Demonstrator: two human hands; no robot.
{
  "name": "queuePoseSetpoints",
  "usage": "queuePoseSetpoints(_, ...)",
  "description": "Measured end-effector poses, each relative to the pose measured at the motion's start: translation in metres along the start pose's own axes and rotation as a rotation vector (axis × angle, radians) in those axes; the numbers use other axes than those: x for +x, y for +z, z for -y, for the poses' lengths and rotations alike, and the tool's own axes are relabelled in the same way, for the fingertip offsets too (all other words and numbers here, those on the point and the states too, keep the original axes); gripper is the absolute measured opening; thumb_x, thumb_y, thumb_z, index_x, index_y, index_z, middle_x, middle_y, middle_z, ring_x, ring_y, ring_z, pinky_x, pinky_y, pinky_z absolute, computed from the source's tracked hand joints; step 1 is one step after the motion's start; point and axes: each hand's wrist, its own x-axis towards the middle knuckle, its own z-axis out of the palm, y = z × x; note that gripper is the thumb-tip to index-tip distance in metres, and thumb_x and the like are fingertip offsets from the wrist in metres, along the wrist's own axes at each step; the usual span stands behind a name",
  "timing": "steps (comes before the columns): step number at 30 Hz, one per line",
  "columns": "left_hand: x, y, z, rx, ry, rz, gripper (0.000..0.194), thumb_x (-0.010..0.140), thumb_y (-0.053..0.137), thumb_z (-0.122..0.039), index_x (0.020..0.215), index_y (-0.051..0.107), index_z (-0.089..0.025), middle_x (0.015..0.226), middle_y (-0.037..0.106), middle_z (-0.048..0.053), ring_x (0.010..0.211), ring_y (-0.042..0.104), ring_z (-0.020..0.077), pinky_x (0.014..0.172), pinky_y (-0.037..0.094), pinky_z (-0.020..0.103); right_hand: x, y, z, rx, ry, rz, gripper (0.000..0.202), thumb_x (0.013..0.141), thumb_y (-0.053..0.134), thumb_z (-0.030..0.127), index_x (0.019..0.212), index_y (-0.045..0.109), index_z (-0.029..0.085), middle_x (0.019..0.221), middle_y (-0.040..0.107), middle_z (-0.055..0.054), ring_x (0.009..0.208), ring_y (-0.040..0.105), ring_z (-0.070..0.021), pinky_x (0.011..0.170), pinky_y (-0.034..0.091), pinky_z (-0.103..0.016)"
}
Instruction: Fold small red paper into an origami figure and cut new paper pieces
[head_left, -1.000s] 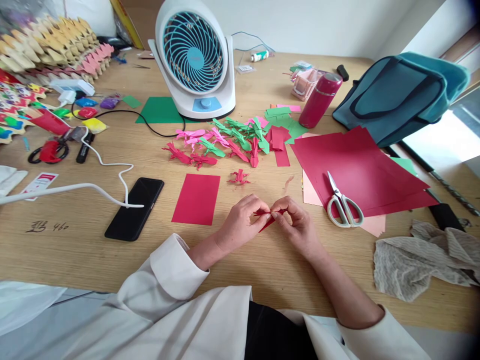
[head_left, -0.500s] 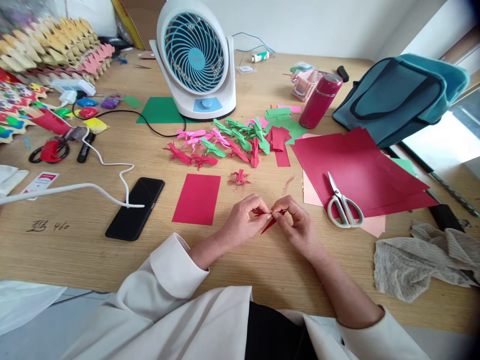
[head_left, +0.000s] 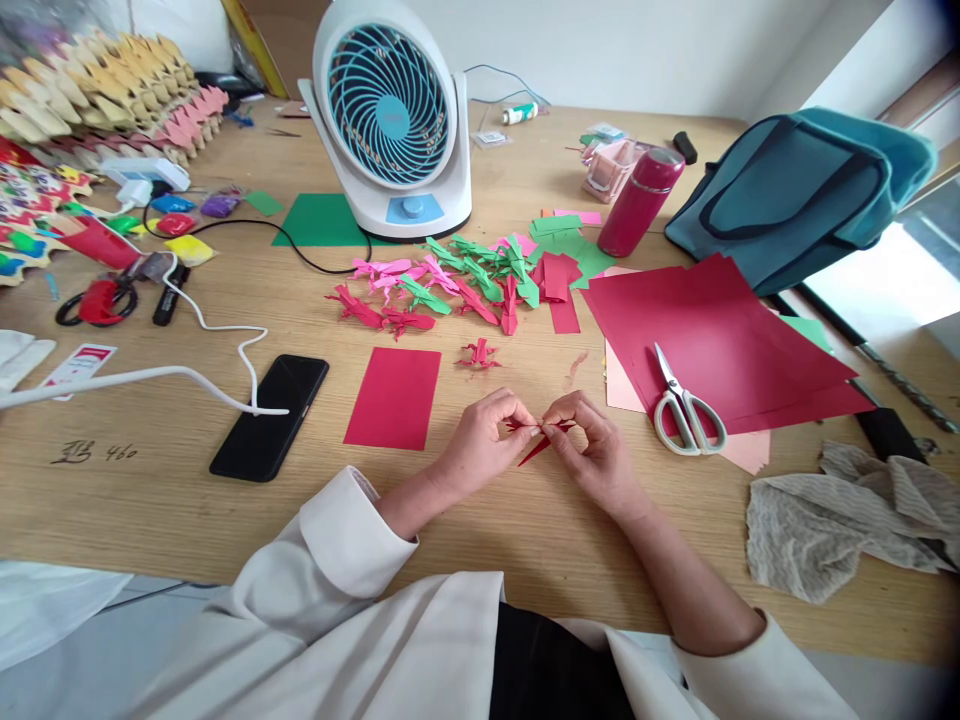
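Note:
My left hand (head_left: 495,440) and my right hand (head_left: 592,448) meet over the table, fingertips pinched together on a small folded red paper piece (head_left: 534,452). A pointed end of it sticks out below the fingers; most of the rest is hidden by them. Just beyond my hands lies a folded red paper figure (head_left: 478,354) with thin legs. To the left of my left hand is a flat red paper rectangle (head_left: 394,398). Farther back, several pink, green and red folded paper figures (head_left: 480,268) lie in a loose heap.
Scissors (head_left: 686,410) rest on large red sheets (head_left: 720,340) at the right, near a crumpled cloth (head_left: 817,530). A phone (head_left: 271,418) with a white cable lies left. Behind stand a fan (head_left: 391,120), a red bottle (head_left: 641,200) and a teal bag (head_left: 795,190).
Both hands stay in almost the same place, still pinching the folded red paper. Its pointed lower end has shifted very slightly left.

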Motion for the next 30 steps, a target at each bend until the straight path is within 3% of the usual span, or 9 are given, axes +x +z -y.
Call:
queuePoseSetpoints(12,-0.0006,0.0006,0.0009,0.082,0.061,-0.044,0.010,0.083,0.064,-0.009,0.079,0.064,-0.018,0.080,0.064,0.001,0.079,0.060,0.0144,0.074,0.046,0.027,0.0009,-0.0038,0.0002,-0.036,-0.002,-0.050,0.008,0.093,0.057,0.016,0.089,0.059,0.023,0.086,0.058,-0.003,0.079,0.056,-0.0178,0.071,0.047,-0.034)
queuePoseSetpoints(23,-0.0004,-0.0004,-0.0021,0.100,0.221,-0.137,0.011,0.084,0.065,-0.009,0.081,0.060,-0.019,0.083,0.063,0.002,0.082,0.059,0.0150,0.076,0.048,0.028,0.0011,-0.0023,-0.0002,-0.001,0.044,-0.058,0.008,0.092,0.059,0.016,0.087,0.062,0.022,0.085,0.059,-0.002,0.077,0.055,-0.0156,0.070,0.046,-0.031)
queuePoseSetpoints(30,-0.0007,0.0000,-0.0004,0.091,0.200,-0.153,0.010,0.085,0.063,-0.009,0.082,0.061,-0.018,0.083,0.065,0.002,0.082,0.061,0.0146,0.077,0.049,0.027,0.0000,-0.0024,-0.0024,0.005,0.026,-0.086,0.009,0.092,0.059,0.016,0.087,0.062,0.022,0.084,0.058,-0.002,0.077,0.055,-0.0159,0.069,0.045,-0.031)
